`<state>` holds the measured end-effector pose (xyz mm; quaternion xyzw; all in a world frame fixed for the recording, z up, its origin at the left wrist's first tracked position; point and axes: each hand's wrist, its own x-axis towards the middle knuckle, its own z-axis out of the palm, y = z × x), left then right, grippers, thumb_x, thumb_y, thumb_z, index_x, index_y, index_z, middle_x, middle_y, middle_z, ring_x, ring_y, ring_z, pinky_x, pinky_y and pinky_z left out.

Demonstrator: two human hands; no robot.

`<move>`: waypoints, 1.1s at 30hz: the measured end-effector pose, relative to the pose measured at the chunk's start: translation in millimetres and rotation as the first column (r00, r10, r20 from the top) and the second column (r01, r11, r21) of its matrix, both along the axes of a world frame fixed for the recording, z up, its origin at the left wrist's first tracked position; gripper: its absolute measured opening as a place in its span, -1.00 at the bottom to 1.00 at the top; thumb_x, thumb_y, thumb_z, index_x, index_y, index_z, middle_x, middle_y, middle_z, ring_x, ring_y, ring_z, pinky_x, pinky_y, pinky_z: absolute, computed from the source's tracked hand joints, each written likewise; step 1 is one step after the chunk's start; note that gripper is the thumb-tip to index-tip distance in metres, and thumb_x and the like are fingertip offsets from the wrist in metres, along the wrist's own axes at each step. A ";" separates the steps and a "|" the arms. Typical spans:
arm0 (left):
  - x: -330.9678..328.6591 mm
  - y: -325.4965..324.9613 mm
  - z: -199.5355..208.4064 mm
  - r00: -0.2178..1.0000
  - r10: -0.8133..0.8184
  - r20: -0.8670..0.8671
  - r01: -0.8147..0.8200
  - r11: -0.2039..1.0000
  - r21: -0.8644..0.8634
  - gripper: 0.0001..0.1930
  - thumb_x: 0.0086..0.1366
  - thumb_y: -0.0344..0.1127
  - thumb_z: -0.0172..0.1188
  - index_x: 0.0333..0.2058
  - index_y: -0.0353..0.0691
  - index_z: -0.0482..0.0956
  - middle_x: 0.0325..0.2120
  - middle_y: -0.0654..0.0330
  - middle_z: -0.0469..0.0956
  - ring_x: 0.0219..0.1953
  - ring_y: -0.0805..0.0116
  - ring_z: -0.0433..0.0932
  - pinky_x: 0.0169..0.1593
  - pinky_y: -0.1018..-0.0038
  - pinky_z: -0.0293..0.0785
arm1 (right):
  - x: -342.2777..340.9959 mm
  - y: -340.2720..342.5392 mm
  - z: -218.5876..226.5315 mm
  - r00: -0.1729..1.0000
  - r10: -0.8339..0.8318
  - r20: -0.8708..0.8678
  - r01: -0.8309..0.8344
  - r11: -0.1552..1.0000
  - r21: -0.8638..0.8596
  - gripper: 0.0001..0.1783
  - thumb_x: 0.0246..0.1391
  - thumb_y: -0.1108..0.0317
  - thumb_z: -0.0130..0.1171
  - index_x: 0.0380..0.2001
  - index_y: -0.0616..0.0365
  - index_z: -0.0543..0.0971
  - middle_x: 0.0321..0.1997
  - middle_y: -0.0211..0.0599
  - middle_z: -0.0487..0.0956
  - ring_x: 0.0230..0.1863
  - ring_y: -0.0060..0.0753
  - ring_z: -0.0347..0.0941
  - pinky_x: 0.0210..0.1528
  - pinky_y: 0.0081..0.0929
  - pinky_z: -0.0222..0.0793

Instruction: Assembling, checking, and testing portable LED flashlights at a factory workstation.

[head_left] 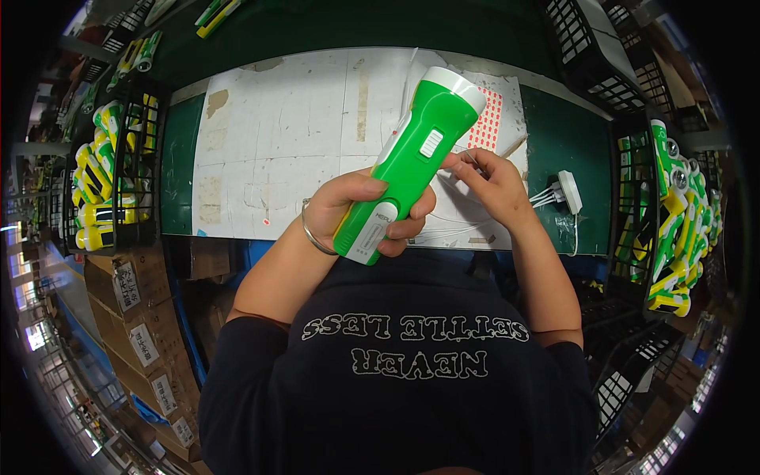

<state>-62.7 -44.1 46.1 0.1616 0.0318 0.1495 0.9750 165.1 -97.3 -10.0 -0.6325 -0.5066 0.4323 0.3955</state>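
We find the green-and-white plastic torch (412, 162) above the white paper-covered bench (277, 134), gripped at its handle end by the left hand (360, 210), fingers wrapped shut. The right hand (491, 178) pinches something small beside its body; we cannot identify it. We judge the shell rigid, light and smooth; the handle is the safest hold.

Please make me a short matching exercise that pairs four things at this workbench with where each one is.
Things:
1. green torch
2. red sticker sheet
3. white plug
4. bracelet

Places:
A. on the left wrist
B. lying right of the right hand
C. in the grip of the left hand
D. on the white mat, beyond the torch

Pairs: 1-C, 2-D, 3-B, 4-A
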 end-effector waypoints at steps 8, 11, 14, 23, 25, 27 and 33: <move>-2.6 6.6 -11.0 0.982 -0.084 0.168 0.084 0.996 0.005 -0.23 0.11 -0.12 0.06 0.24 -0.25 -0.05 -0.28 0.16 0.32 -0.41 0.46 0.28 -0.44 0.53 0.35 | -2.4 1.3 0.3 1.000 0.004 0.000 -0.004 1.000 -0.022 -0.67 -0.01 0.14 0.18 -0.38 0.25 0.55 -0.52 -0.38 0.53 -0.52 -0.63 0.34 -0.42 -0.63 0.28; 0.2 2.7 -3.7 0.999 0.026 0.047 -0.028 0.999 0.043 -0.13 -0.01 -0.16 0.13 0.25 -0.25 -0.08 -0.29 0.18 0.33 -0.36 0.42 0.31 -0.31 0.46 0.37 | -4.0 2.2 0.6 1.000 0.005 -0.004 -0.005 1.000 -0.023 -0.67 -0.01 0.15 0.18 -0.38 0.25 0.56 -0.52 -0.40 0.53 -0.51 -0.65 0.33 -0.42 -0.64 0.27; 5.0 -1.1 1.8 0.947 0.295 -0.125 -0.263 0.939 0.219 -0.05 -0.16 -0.17 0.13 0.25 -0.22 -0.08 -0.30 0.21 0.26 -0.32 0.40 0.26 -0.20 0.47 0.25 | -5.9 2.3 2.9 0.999 0.015 -0.029 -0.015 1.000 -0.020 -0.69 0.00 0.18 0.18 -0.37 0.24 0.56 -0.53 -0.45 0.51 -0.51 -0.70 0.31 -0.43 -0.67 0.25; -0.8 -9.8 22.0 0.860 0.510 -0.030 -0.479 0.824 0.302 -0.05 -0.19 -0.19 0.12 0.24 -0.24 -0.04 -0.29 0.20 0.30 -0.32 0.38 0.31 -0.20 0.44 0.30 | -10.3 -3.2 9.4 0.998 0.020 -0.058 -0.024 0.996 -0.082 -0.75 0.05 0.26 0.15 -0.36 0.26 0.55 -0.54 -0.54 0.46 -0.50 -0.76 0.27 -0.43 -0.75 0.20; -2.7 -10.9 25.0 0.848 0.530 -0.035 -0.493 0.810 0.317 -0.06 -0.18 -0.21 0.11 0.24 -0.24 -0.04 -0.28 0.20 0.30 -0.31 0.38 0.31 -0.20 0.44 0.30 | -11.3 -2.6 9.1 0.998 0.019 -0.067 -0.025 0.996 -0.088 -0.75 0.05 0.27 0.14 -0.36 0.27 0.55 -0.53 -0.54 0.46 -0.50 -0.77 0.27 -0.43 -0.76 0.20; -4.2 -11.6 26.0 0.840 0.541 -0.040 -0.500 0.802 0.327 -0.07 -0.18 -0.22 0.11 0.24 -0.25 -0.05 -0.27 0.19 0.31 -0.30 0.38 0.31 -0.19 0.44 0.30 | -12.4 -1.6 10.3 0.997 0.033 -0.066 -0.039 0.996 -0.084 -0.75 0.06 0.27 0.14 -0.36 0.27 0.54 -0.52 -0.55 0.46 -0.49 -0.77 0.27 -0.43 -0.77 0.19; -6.3 -9.7 22.2 0.843 0.537 0.023 -0.520 0.803 0.290 -0.12 -0.09 -0.28 0.06 0.24 -0.30 -0.10 -0.26 0.22 0.30 -0.25 0.40 0.32 -0.11 0.44 0.30 | -13.3 -0.8 10.6 0.997 0.043 -0.065 -0.050 0.994 -0.099 -0.74 0.05 0.26 0.14 -0.35 0.27 0.54 -0.52 -0.55 0.45 -0.49 -0.77 0.27 -0.43 -0.76 0.18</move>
